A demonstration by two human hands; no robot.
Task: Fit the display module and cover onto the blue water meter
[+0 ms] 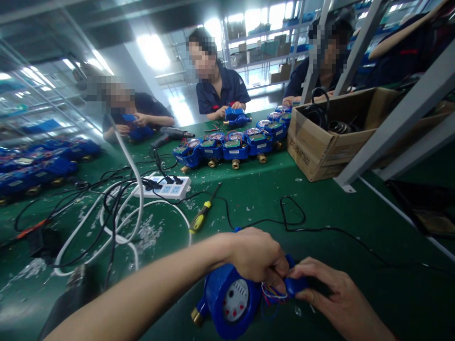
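One blue water meter (227,300), near edge of green table (320,222), directly under the wearer's hands.

- Body: round cast housing w/ dial face up, brass threaded stub at lower left. Judged heavy and rigid; sits steady on its own, unlikely to slide on the felt-like top.
- Attached: small blue cover piece (295,285) joined to body by thin coloured wires (272,292). Wires judged fragile; don't pull or carry by them. Best hold: round housing or brass stub.
- Left hand (258,255): fingers closed down over top of meter where wires exit; exact pinch point hidden, prob. on the wires or housing rim.
- Right hand (330,293): thumb and fingers pinching the cover piece, light part, easy to hold.

Nearby:
- Yellow-handled screwdriver (201,215), loose, well apart from hands.
- White power strip (164,187) w/ tangle of cables.
- Row of finished meters (234,144) mid-table.
- Cardboard box (330,137) w/ black rings inside.
- Three co-workers across the table, handling similar meters.
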